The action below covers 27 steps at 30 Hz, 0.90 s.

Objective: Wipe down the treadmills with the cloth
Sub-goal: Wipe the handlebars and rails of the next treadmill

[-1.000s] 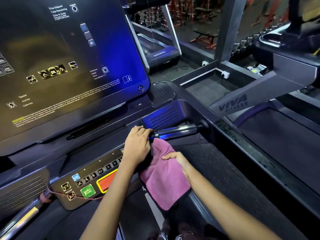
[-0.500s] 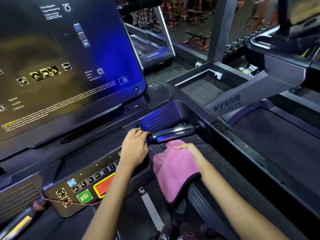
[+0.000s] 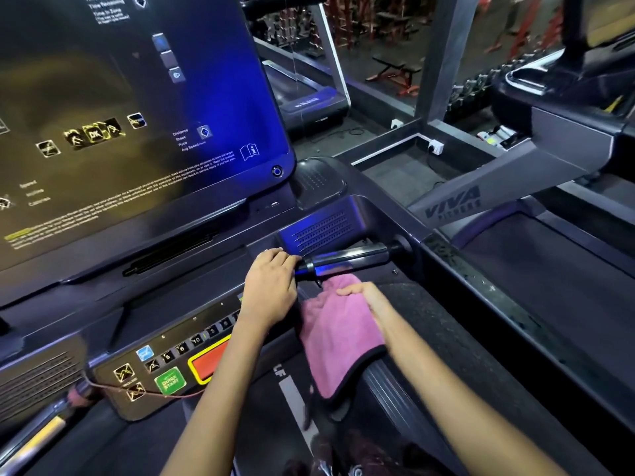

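A pink cloth [image 3: 335,333] with a dark hem lies draped over the treadmill's right side handrail [image 3: 429,324], just under the short chrome grip bar [image 3: 347,257]. My right hand [image 3: 362,297] lies on top of the cloth with its fingers bent over the upper edge. My left hand [image 3: 269,286] rests on the console edge left of the grip bar, fingertips touching the bar's inner end. The treadmill's big touchscreen [image 3: 137,125] fills the upper left.
Below the screen sits a button panel [image 3: 178,359] with a green quick-start key and a red stop pad, with a red safety cord at its left. A second treadmill [image 3: 536,269] marked VIVA stands close on the right. Gym benches and racks lie beyond.
My right hand has slid the pink cloth rightward, off the console edge and onto the side handrail. My left hand has stayed by the grip bar's inner end.
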Motion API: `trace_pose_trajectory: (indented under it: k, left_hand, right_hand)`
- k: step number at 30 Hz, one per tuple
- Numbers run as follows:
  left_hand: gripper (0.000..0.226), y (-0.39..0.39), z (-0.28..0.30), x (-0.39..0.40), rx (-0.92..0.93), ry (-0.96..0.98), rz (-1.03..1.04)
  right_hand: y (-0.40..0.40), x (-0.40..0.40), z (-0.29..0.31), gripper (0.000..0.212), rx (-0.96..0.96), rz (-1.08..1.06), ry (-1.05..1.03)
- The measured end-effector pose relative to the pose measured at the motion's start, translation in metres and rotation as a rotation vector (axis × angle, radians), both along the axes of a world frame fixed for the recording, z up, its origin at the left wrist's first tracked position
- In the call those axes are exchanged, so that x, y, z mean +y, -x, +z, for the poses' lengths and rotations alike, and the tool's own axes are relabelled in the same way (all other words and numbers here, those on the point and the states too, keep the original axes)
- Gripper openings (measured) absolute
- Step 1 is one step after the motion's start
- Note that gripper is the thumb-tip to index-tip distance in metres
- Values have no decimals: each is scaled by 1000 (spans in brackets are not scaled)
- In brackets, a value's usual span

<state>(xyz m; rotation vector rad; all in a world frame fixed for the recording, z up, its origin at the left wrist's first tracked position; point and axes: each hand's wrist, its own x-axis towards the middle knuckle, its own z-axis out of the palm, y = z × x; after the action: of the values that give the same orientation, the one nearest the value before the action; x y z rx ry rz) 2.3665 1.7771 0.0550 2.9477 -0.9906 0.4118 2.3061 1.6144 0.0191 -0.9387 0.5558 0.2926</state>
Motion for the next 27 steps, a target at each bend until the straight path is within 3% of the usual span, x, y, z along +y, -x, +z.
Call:
trace_pose_trajectory:
  k: [3, 6, 8, 9, 11, 12, 14, 18, 21, 27]
  left_hand:
    - [45, 1, 2, 0, 26, 11, 13]
    - [45, 1, 1, 0, -11, -2, 3]
    - [44, 0, 1, 0, -35, -11, 1]
    - [44, 0, 1, 0, -40, -12, 5]
    - [44, 0, 0, -1, -32, -12, 8]
    - [44, 0, -1, -1, -27, -12, 7]
    - [43, 0, -3, -1, -26, -14, -1]
    - [44, -2, -5, -1, -28, 0, 4]
    - [44, -3, -7, -2, -18, 0, 16]
    - [43, -2, -9, -3, 8, 19, 48]
  right_hand:
    - [8, -26, -6, 21, -40, -177, 64]
    - [16, -30, -15, 20, 58, -367, 140]
    - [17, -27, -11, 31, -47, -551, 334]
    - [14, -25, -4, 42, -127, -587, 541]
    - [5, -20, 11, 53, -174, -474, 1189]
    - [-1, -15, 18, 57, -133, -292, 1477]
    - [-9, 4, 22, 65, -31, 43, 1802]
    - [-8, 36, 6, 84, -157, 160, 2072]
    - [-5, 24, 0, 73, -236, 190, 2209]
    - [-16, -27, -4, 57, 75, 245, 2334]
